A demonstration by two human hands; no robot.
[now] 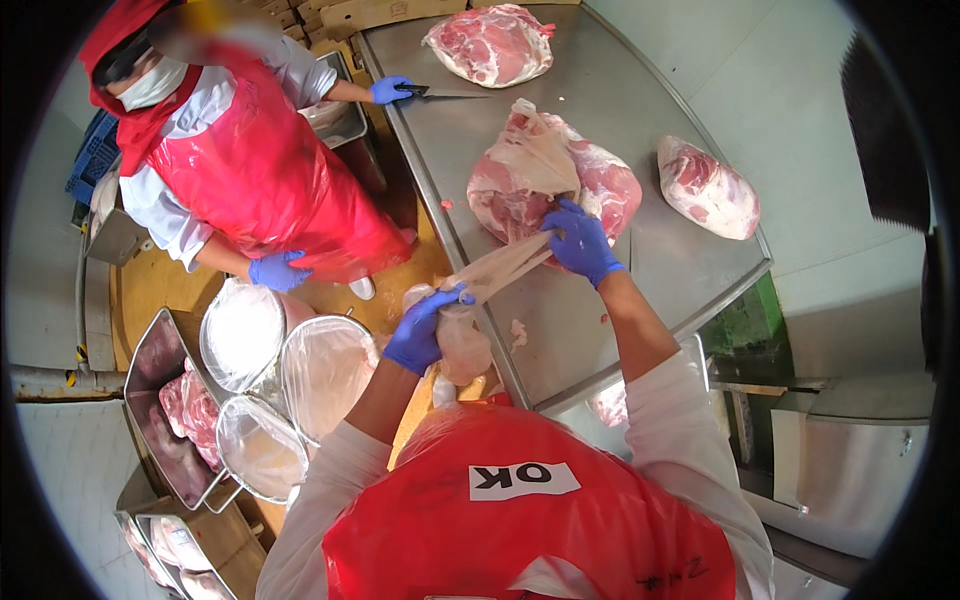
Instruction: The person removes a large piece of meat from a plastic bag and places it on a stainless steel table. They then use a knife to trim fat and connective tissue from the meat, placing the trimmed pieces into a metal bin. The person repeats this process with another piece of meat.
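Note:
A large cut of raw meat (600,185) lies in the middle of the steel table (600,70). My right hand (580,240), in a blue glove, grips a pale strip of skin or fat (505,265) where it joins the cut. My left hand (420,330), also gloved in blue, holds the other end of the strip off the table's near edge, with a pale lump (462,345) hanging just beside it. The strip is stretched taut between both hands.
Two more cuts lie on the table, one at the far end (490,45) and one at the right (708,187). A co-worker in a red apron (255,165) stands at the left, a gloved hand on a knife (445,93). Round lined tubs (325,375) and trays of meat (185,410) sit lower left.

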